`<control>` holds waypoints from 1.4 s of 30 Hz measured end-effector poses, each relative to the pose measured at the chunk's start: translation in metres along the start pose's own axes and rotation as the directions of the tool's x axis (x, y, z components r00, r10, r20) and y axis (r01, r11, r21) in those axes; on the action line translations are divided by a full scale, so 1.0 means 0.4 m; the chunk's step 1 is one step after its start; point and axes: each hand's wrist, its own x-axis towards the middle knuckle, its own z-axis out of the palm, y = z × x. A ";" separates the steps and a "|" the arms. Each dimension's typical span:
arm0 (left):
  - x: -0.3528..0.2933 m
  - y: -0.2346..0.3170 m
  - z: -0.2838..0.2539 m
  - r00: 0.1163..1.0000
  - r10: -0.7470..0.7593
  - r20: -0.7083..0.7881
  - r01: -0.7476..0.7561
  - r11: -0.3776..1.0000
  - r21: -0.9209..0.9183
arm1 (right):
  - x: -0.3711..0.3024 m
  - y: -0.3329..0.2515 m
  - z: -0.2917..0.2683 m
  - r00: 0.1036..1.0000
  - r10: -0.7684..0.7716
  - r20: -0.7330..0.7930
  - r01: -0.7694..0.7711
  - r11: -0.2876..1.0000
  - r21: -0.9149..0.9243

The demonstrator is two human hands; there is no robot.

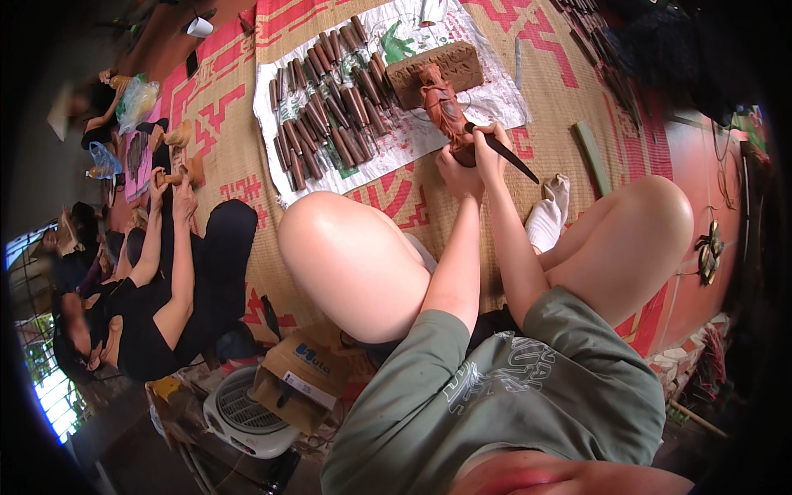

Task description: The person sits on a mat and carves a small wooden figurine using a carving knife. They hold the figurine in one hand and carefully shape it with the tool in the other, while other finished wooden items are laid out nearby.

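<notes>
A reddish-brown carved wooden figure (446,115) leans with its far end on a thick brown wooden block (456,68). My left hand (459,175) is closed round the near end of the figure. Just to the right, my right hand (492,142) grips a slim dark carving tool (513,158), whose long tail points back toward my right knee. The tool's working tip is hidden by the fingers, close against the carving. Left of the block, rows of tools with brown wooden handles (334,103) lie on a white printed sheet (375,177).
A patterned red and straw mat (223,107) spreads under everything. To the right lies a greenish strip (591,157); long tools (615,78) lie beyond. At left, a co-worker (165,305) handles a small wooden piece. A cardboard box (305,371) and a grey-white fan (247,412) stand behind.
</notes>
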 end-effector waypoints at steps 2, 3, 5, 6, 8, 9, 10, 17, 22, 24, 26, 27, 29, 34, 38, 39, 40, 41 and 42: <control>-0.005 0.004 -0.004 0.999 -0.036 0.016 0.036 0.999 0.001 | 0.001 -0.024 0.002 0.994 0.056 0.096 -0.056 0.998 -0.004; -0.001 0.006 -0.002 0.999 -0.029 0.014 0.030 0.999 -0.022 | 0.013 -0.024 0.003 0.989 0.036 0.145 -0.015 0.990 -0.139; 0.001 0.009 -0.001 1.000 -0.016 0.009 0.016 0.998 -0.068 | 0.009 0.013 -0.002 0.997 -0.005 0.082 0.014 0.994 -0.110; -0.002 0.008 -0.001 1.000 -0.004 0.001 0.005 0.999 -0.042 | 0.002 0.008 -0.009 1.000 -0.008 0.029 0.013 0.987 -0.160; 0.000 0.005 -0.005 1.000 0.002 -0.002 -0.002 1.000 -0.029 | 0.002 0.001 0.001 1.000 0.016 -0.006 -0.017 0.993 -0.115; -0.007 0.000 -0.004 1.000 -0.001 0.003 0.001 1.000 -0.024 | 0.000 -0.008 0.008 0.999 0.047 0.014 -0.047 0.998 -0.028; -0.005 -0.004 -0.003 1.000 -0.002 0.002 0.002 0.999 -0.046 | -0.002 -0.019 0.017 0.996 0.078 0.036 -0.080 0.995 0.058; 0.002 0.000 0.011 1.000 0.023 -0.021 -0.023 1.000 -0.008 | 0.021 0.107 -0.020 0.998 -0.036 -0.051 0.035 0.999 -0.017; 0.008 0.002 0.010 0.999 0.024 -0.025 -0.024 1.000 -0.006 | 0.025 0.067 -0.017 0.998 0.068 -0.004 -0.066 0.975 0.210; 0.001 -0.006 0.011 0.999 0.029 -0.041 -0.030 0.999 -0.012 | 0.015 0.057 -0.019 0.991 0.116 -0.066 -0.095 0.962 0.257; 0.004 -0.019 0.015 0.997 0.040 -0.059 -0.041 0.999 -0.014 | 0.009 0.041 -0.011 0.975 0.210 -0.072 -0.177 0.931 0.318; 0.004 -0.022 0.015 0.997 0.046 -0.064 -0.047 0.999 -0.014 | 0.009 0.036 -0.010 0.977 0.213 -0.031 -0.194 0.933 0.302; 0.005 -0.028 0.013 0.997 0.039 -0.067 -0.040 0.999 -0.020 | 0.014 0.026 -0.006 0.974 0.221 0.051 -0.227 0.936 0.268; 0.004 -0.008 0.015 0.997 0.061 -0.051 -0.062 0.998 -0.019 | 0.026 0.104 -0.035 0.991 0.118 0.059 -0.127 0.976 0.179; -0.005 0.006 0.007 0.996 0.063 -0.063 -0.064 0.998 -0.016 | 0.031 0.052 -0.034 0.980 0.199 0.003 -0.192 0.943 0.270; -0.003 0.002 0.007 0.996 0.067 -0.060 -0.067 0.998 -0.012 | 0.038 0.036 -0.028 0.972 0.236 -0.007 -0.225 0.934 0.279; 0.000 -0.002 0.006 0.996 0.070 -0.058 -0.070 0.997 -0.009 | 0.050 0.029 -0.024 0.949 0.292 0.116 -0.313 0.906 0.285; 0.001 -0.007 0.005 0.996 0.072 -0.056 -0.073 0.997 -0.005 | 0.061 0.029 -0.017 0.955 0.259 0.147 -0.289 0.923 0.254; 0.002 -0.005 0.006 0.996 0.072 -0.054 -0.073 0.997 -0.011 | 0.075 0.027 -0.009 0.959 0.225 0.175 -0.261 0.939 0.224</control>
